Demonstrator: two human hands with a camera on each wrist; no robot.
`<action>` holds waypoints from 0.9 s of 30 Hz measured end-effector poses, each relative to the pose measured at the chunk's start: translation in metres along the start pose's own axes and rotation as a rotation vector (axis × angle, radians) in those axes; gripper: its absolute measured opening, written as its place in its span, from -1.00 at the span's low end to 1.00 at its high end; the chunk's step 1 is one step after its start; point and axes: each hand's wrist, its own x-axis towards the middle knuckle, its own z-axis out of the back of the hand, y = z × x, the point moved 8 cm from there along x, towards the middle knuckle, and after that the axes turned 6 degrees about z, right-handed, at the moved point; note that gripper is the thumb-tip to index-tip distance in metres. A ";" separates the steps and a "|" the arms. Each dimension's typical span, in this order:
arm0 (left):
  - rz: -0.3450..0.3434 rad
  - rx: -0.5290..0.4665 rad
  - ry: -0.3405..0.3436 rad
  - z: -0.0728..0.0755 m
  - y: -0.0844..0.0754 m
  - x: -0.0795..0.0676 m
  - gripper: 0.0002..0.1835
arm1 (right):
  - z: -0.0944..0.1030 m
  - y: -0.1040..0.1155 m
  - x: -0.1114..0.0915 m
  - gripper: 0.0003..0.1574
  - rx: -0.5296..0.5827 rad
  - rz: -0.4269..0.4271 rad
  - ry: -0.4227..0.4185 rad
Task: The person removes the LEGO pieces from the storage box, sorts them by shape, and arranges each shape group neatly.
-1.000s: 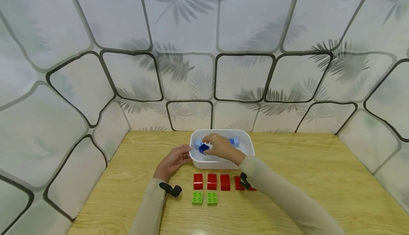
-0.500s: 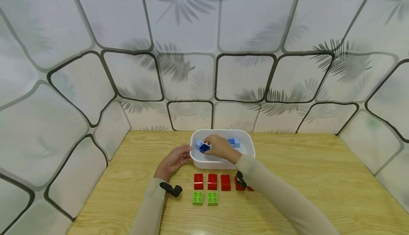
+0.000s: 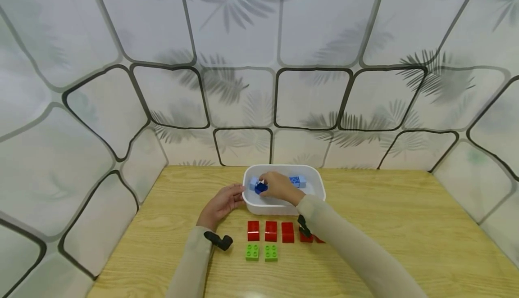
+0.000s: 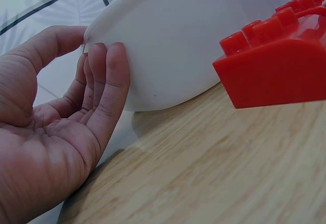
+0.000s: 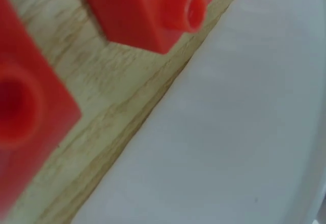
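In the head view the right hand (image 3: 277,185) reaches into a white plastic bin (image 3: 265,209) and pinches a dark blue toy brick (image 3: 261,188) between thumb and fingers. Close to that brick lies a light blue brick (image 3: 253,183). Blue bricks (image 3: 298,181) show at the bin's right end, partly behind the right hand. The left hand (image 3: 222,201) holds the bin's left end. In the left wrist view, the left hand's (image 4: 66,112) thumb meets the rim and its fingers lie against the outer wall. The right wrist view shows the bin's side but not the held brick.
Red bricks (image 3: 270,231) stand in a row before the bin, the right ones partly under the right sleeve (image 3: 344,230). Two green bricks (image 3: 252,252) sit nearer on the wooden table (image 3: 162,244). Patterned fabric walls (image 3: 243,109) enclose the table's back and sides.
The dark blue brick turns and shifts slightly in the right fingers, low in the bin. The right forearm drifts a little left. The left hand stays on the bin.
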 end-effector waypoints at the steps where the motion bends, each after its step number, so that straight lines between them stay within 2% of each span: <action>1: 0.001 -0.003 -0.001 0.000 0.000 0.000 -0.51 | 0.000 0.000 0.000 -0.42 -0.002 -0.002 0.006; 6: 0.004 -0.009 -0.008 0.002 0.000 0.000 -0.49 | -0.001 -0.002 0.000 -0.50 -0.025 -0.005 0.022; 15: 0.006 -0.016 0.000 0.001 0.002 0.001 -0.50 | -0.005 0.001 0.001 -0.43 -0.022 -0.014 0.035; 20: 0.006 -0.017 -0.014 0.000 0.002 0.001 -0.53 | -0.005 0.004 0.001 -0.47 -0.034 -0.023 0.038; 27: -0.009 -0.001 -0.001 0.001 0.000 0.000 -0.49 | 0.003 0.009 -0.003 -0.52 -0.067 0.014 0.018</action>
